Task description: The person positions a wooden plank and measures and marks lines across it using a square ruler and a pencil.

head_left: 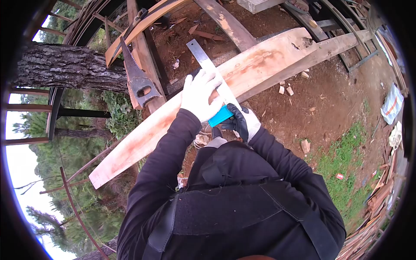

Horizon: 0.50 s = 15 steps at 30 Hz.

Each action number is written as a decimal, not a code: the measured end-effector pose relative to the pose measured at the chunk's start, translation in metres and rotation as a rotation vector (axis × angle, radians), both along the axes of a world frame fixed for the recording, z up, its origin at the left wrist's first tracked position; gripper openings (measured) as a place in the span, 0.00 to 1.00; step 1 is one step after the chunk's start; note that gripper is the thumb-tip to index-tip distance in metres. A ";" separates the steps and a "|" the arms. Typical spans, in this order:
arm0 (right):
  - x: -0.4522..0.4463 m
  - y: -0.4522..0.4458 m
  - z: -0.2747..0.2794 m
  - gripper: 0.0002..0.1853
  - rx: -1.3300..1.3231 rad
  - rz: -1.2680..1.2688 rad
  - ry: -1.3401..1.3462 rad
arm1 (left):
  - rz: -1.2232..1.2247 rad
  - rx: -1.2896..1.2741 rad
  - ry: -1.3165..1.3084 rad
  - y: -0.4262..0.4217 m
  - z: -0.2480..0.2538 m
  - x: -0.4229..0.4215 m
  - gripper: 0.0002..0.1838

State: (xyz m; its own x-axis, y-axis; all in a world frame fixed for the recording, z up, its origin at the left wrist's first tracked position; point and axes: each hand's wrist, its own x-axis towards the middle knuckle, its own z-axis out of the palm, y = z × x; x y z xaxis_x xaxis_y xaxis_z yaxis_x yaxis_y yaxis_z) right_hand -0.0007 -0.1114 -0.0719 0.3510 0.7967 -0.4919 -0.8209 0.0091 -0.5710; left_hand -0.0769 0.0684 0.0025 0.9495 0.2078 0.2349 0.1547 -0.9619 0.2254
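A long pale wooden board [264, 58] runs diagonally in front of me. Across it lies a try square with a metal blade [200, 55] and a blue handle [220, 115] against the near edge. My left hand [200, 95], in a white glove, rests on the board and the blade with its fingers stretched out and thumb apart. At the near edge, my right hand [243, 122], in a black-and-white glove, has its fingers closed around the handle end of the square. Its fingertips are partly hidden.
A handsaw [141, 80] lies on the timber supports left of the board, beside a curved wooden-framed saw [143, 21]. A tree trunk [73, 67] stands at the left. Wood offcuts [289, 90] are on the dirt, and stacked planks [368, 236] line the right.
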 end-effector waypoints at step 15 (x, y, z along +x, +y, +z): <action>0.006 -0.014 -0.009 0.17 0.109 0.060 0.061 | 0.013 0.004 0.096 -0.003 0.006 0.003 0.34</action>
State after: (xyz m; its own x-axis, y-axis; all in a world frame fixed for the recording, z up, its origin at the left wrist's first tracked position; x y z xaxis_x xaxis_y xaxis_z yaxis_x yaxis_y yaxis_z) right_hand 0.0049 -0.1251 -0.0813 0.2734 0.8653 -0.4202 -0.8552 0.0186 -0.5180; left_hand -0.0743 0.0650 0.0083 0.9649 0.2198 0.1438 0.1883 -0.9605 0.2048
